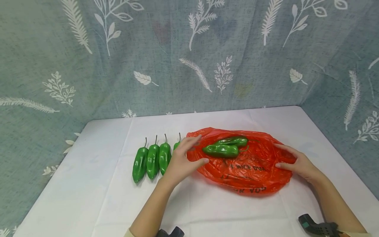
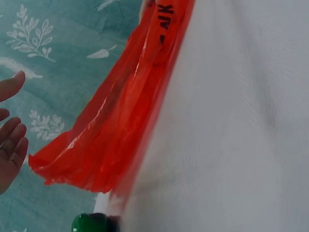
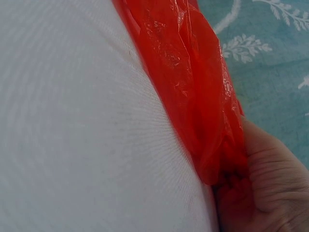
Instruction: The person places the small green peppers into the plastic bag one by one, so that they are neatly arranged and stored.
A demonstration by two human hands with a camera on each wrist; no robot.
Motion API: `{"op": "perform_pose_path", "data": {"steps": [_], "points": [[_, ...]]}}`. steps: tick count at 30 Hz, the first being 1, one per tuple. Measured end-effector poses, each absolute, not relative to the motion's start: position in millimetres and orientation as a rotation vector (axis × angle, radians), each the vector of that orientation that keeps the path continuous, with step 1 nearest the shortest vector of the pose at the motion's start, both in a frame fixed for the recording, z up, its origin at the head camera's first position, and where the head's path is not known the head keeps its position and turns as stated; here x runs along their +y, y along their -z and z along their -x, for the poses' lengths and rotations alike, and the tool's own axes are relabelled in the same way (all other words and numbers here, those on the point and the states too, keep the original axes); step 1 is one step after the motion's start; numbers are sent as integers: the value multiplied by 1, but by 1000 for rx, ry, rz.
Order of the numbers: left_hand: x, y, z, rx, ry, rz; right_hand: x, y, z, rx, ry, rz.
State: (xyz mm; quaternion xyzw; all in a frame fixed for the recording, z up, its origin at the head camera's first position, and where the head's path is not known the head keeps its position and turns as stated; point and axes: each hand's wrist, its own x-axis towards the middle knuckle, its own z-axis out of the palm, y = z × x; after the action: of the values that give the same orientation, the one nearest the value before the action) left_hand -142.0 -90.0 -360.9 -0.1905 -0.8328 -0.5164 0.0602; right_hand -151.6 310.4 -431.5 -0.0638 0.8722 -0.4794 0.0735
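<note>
Backdrop: blue-green curtain [image 1: 165,82] with white leaf and sprig print, spanning the full width. Bench [image 1: 74,184]: covered in white cloth, two creases running across it. Left: row of green chili peppers [image 1: 153,161], four visible, glossy, stems away from the viewer, side by side; the fourth partly hidden by a hand. Next, left hand [image 1: 186,156]: open, fingers and thumb spread, holding nothing, at the left edge of the bag; black wrist device [image 1: 174,232] below. Centre to right: red plastic bag [image 1: 263,154], one, crumpled, spread on the bench, black lettering partly legible. Two chili peppers [image 1: 222,150] at its upper left part, touching, one behind the other; whether inside or on top cannot be told. Right: right hand [image 1: 299,164], gripping the bag's right edge between thumb and fingers.
</note>
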Motion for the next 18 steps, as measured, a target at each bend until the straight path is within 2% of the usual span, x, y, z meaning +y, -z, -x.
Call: {"op": "perform_pose_path", "data": {"steps": [18], "points": [[-145,372,135,-2496,1489,328,310,430,151,2641,1390,175]]}}
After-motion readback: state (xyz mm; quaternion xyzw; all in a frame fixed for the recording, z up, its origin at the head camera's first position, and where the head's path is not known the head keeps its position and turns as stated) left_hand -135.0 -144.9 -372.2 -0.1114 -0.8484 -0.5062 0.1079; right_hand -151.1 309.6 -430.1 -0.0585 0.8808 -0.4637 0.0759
